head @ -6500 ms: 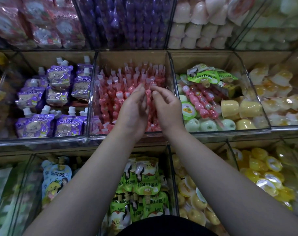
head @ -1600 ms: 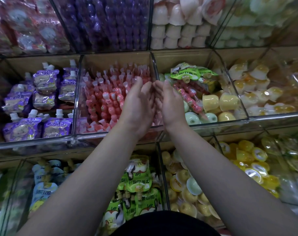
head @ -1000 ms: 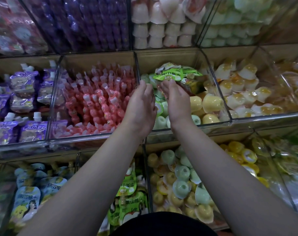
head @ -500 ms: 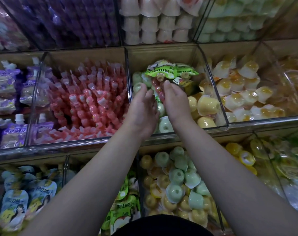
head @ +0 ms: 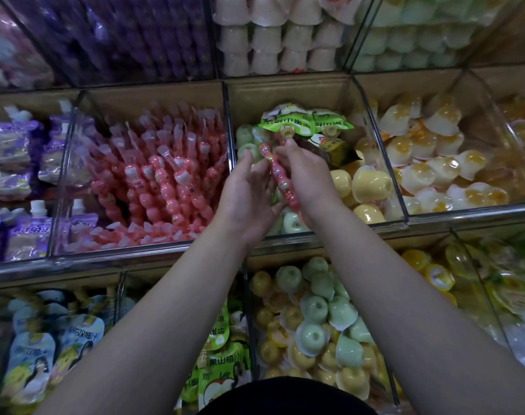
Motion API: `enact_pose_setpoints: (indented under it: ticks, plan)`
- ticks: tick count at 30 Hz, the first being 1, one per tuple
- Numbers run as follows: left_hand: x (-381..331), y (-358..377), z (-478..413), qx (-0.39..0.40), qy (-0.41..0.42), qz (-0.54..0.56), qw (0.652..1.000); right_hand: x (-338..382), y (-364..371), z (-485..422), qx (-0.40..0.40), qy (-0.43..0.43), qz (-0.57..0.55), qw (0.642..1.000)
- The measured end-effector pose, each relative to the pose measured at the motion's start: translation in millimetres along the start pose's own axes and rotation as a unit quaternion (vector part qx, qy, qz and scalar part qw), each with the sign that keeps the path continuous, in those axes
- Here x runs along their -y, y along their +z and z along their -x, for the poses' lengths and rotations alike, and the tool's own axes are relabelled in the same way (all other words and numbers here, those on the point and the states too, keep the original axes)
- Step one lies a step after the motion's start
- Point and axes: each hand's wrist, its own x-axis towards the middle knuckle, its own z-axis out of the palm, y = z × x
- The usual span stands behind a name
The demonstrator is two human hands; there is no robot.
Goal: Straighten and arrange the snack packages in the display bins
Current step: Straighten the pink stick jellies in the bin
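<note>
Pink jelly stick (head: 280, 178) held between fingers (head: 291, 145) of left hand (head: 244, 194), right hand (head: 310, 178)

One pink jelly stick (head: 280, 178) between hands (head: 310, 179)

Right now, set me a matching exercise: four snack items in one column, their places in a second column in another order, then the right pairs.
Things
1. pink stick
2. green pouches
3. purple pouches
4. pale pink cups

Places
A. top row, stacked
B. far left, middle row
C. held between left hand and right hand
D. back of the bin that the hands are over

Pairs: 1-C, 2-D, 3-B, 4-A
</note>
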Motion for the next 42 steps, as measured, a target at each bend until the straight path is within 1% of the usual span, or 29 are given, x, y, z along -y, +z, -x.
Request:
enact_pose_setpoints:
  ticks: [10, 14, 17, 24, 27, 29, 33, 36, 39, 42]
  plan:
    - [-12.7, -7.0, 19.6, 0.001, 0.029, -0.019, 0.999, 11.1, 15.0, 14.3, -0.007, -0.017, -0.062, 0.998]
    - [-24.0, -8.4, 32.7, -0.007, 0.051, -0.001, 0.999, 21.1, 29.1, 22.5, -0.004, -0.034, -0.104, 0.994]
    - [-29.9, -17.3, 40.7, -0.019, 0.065, 0.004, 0.998, 23.0, 39.8, 27.6, 0.001, -0.048, -0.099, 0.994]
    - [-42.1, -44.1, 53.9, -0.026, 0.081, 0.027, 0.996, 25.7, 64.7, 42.0, 0.027, -0.043, -0.096, 0.994]
    - [-47.8, -50.6, 61.1, -0.031, 0.088, 0.05, 0.994, 26.1, 77.9, 44.4, 0.016, -0.045, -0.088, 0.995]
    - [-51.6, -56.4, 64.5, -0.032, 0.085, 0.057, 0.994, 25.0, 88.4, 45.6, 0.009, -0.044, -0.075, 0.996]
    - [-56.4, -70.7, 70.8, -0.034, 0.07, 0.031, 0.996, 18.7, 104.9, 48.0, 0.001, -0.023, -0.044, 0.999]
    - [-57.5, -78.8, 71.6, -0.042, 0.065, 0.02, 0.997, 17.6, 110.7, 51.9, 0.012, -0.019, -0.027, 0.999]
    - [-60.8, -81.8, 73.5, -0.032, 0.05, 0.042, 0.997, 20.8, 111.5, 56.0, 0.022, -0.005, -0.052, 0.998]
    - [-66.7, -79.7, 75.5, -0.014, 0.025, 0.062, 0.998, 21.2, 112.3, 55.2, 0.015, 0.013, -0.061, 0.998]
